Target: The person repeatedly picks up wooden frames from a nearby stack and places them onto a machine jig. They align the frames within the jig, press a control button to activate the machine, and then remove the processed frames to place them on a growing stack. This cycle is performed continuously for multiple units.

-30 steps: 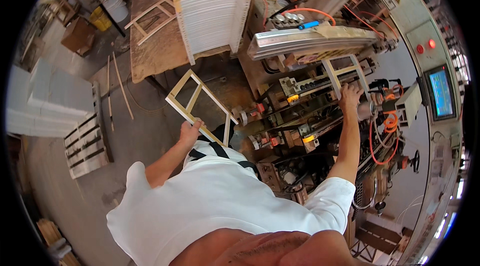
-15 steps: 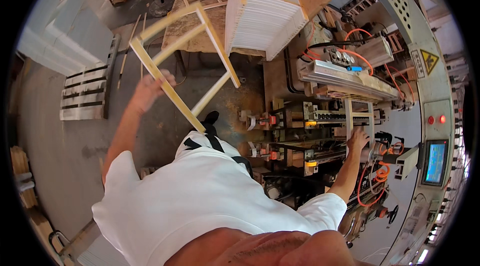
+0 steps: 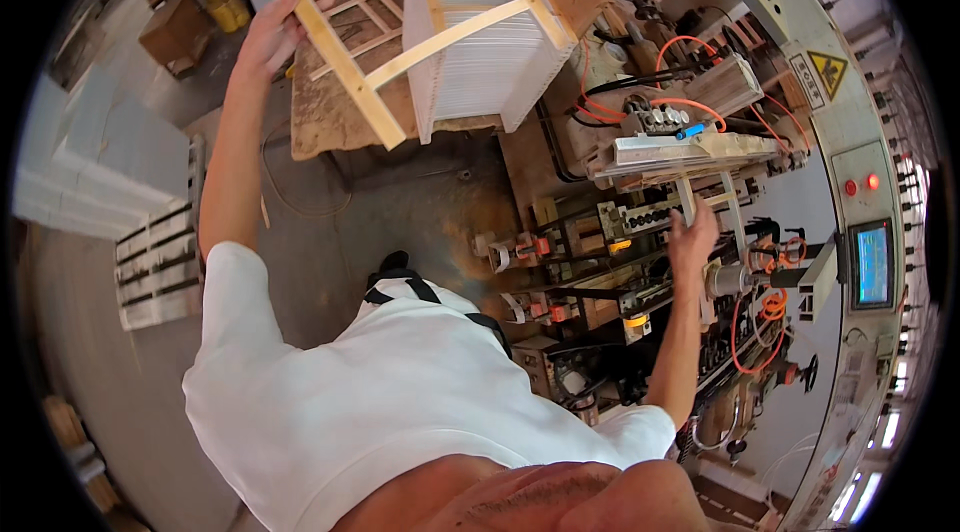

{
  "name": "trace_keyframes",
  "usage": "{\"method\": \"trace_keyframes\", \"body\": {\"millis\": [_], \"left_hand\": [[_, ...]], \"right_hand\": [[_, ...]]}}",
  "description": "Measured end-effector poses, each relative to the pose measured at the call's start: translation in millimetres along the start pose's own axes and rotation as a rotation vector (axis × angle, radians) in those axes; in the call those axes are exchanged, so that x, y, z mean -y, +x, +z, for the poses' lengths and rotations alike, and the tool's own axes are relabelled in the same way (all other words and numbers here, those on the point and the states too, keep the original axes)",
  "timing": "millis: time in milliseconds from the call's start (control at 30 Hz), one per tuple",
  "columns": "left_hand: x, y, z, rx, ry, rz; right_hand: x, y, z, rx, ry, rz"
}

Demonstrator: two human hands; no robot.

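Raised at the far left, my left hand (image 3: 270, 34) is closed around the long rail of a pale wooden frame (image 3: 352, 77) with crossbars. The frame hangs tilted over the workbench and passes in front of a white slatted stack; its far end runs out of view. On the right, my right hand (image 3: 692, 240) reaches into a machine, thumb and fingers either side of a rail of a second wooden frame (image 3: 735, 215). That frame lies below the machine's metal beam (image 3: 680, 150), which hides its far end.
Another wooden frame (image 3: 372, 10) lies on the worn workbench (image 3: 315, 117) beside the white slatted stack (image 3: 470, 62). Orange air hoses (image 3: 772, 306), clamps (image 3: 535, 247) and a control screen (image 3: 870, 267) belong to the machine. White blocks on a pallet (image 3: 155, 277) stand left.
My left hand has carried its wooden frame up and away, from above the floor to over the workbench. My right hand has shifted slightly left and farther in along the other frame.
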State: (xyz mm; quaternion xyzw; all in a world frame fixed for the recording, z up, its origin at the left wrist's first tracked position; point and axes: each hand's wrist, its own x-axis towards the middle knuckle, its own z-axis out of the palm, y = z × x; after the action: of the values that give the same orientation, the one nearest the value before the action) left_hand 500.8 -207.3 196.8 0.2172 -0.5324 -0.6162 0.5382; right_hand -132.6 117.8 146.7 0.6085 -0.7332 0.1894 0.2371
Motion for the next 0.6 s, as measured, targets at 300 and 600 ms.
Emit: {"method": "trace_keyframes", "body": {"millis": [300,600], "left_hand": [[111,239,11,0.037,0.189,-0.312],[139,267,-1,0.091,1.43,-0.262]], "right_hand": [[171,-143,61,0.28,0.482,0.549],[236,-386,125,0.875,0.258,1.018]]}}
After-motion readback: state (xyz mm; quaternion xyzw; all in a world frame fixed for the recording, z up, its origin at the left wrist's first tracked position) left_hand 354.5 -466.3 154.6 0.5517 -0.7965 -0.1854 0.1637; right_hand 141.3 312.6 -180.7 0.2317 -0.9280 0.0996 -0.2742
